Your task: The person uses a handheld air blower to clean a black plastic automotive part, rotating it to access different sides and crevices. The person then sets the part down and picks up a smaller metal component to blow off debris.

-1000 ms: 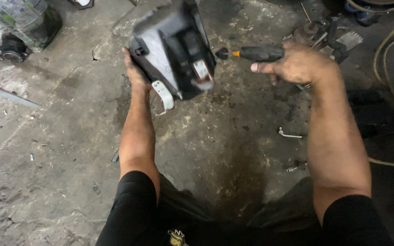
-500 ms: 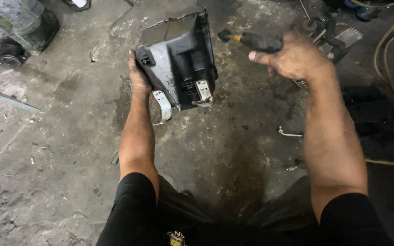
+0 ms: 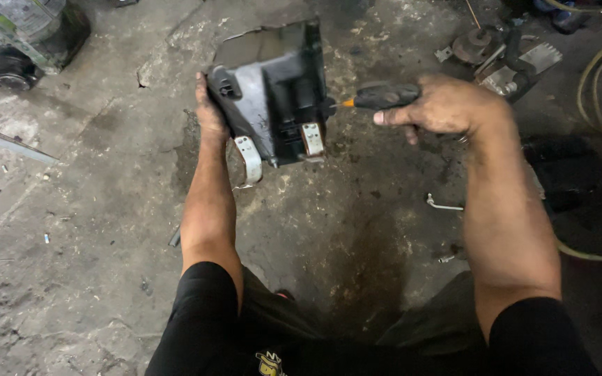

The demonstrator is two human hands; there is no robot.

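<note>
My left hand point(image 3: 209, 111) grips the left side of a dark grey plastic housing point(image 3: 273, 97) and holds it upright above the concrete floor. Two pale metal brackets point(image 3: 250, 159) hang from its lower edge. My right hand point(image 3: 446, 106) is shut on a screwdriver point(image 3: 377, 96) with a black handle and an orange collar. Its tip points left and touches the right side of the housing.
Metal parts and a pulley point(image 3: 496, 52) lie on the floor at the top right, with yellowish hoses point(image 3: 597, 76) curling past them. A small bent metal rod point(image 3: 444, 204) lies by my right forearm. A container point(image 3: 33, 24) stands at the top left.
The screwdriver has swung down and left until its tip meets the housing's right side. The housing has stayed upright in my left hand, shifting only slightly.
</note>
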